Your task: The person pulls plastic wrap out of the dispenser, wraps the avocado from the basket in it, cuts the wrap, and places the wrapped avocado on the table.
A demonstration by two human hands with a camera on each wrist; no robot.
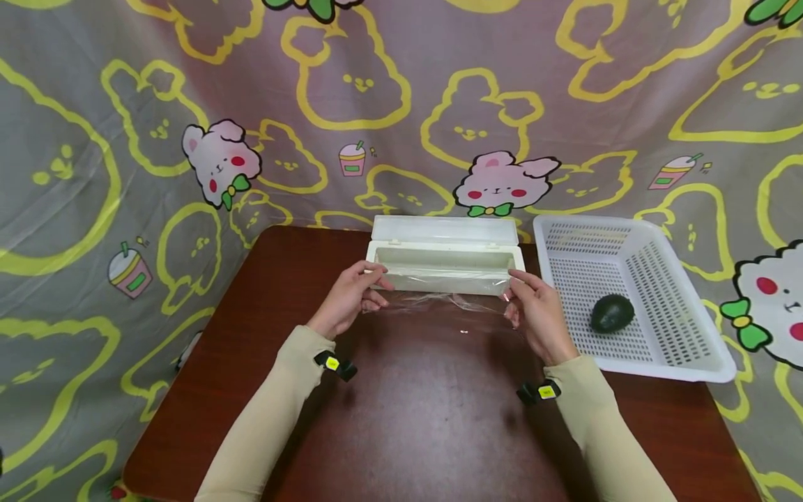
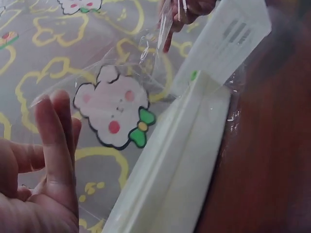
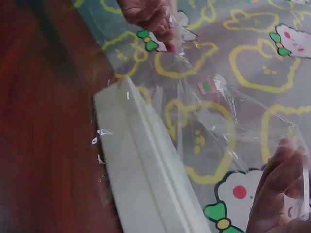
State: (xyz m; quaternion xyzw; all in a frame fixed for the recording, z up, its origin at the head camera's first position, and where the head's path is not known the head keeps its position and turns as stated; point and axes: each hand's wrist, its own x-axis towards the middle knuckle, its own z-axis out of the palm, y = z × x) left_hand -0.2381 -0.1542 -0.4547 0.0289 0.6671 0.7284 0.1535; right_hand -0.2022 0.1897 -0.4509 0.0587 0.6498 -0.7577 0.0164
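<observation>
A sheet of clear cling film (image 1: 439,301) stretches between both hands, in front of a long white cling film box (image 1: 439,252) whose lid (image 1: 444,229) stands raised at the back. My left hand (image 1: 351,296) pinches the film's left side near the box's left front corner. At the opposite corner, my right hand (image 1: 533,307) pinches the right side. Creases and glints run across the film in the right wrist view, where it overlaps the box (image 3: 146,155). The left wrist view has the left hand's fingers (image 2: 56,141) close up, against the see-through sheet.
To the right of the box stands a white perforated plastic basket (image 1: 659,371) with a dark green avocado (image 1: 612,314) in it. Everything is on a brown wooden table (image 1: 401,432). A curtain (image 1: 389,153) with cartoon prints hangs behind and along the sides.
</observation>
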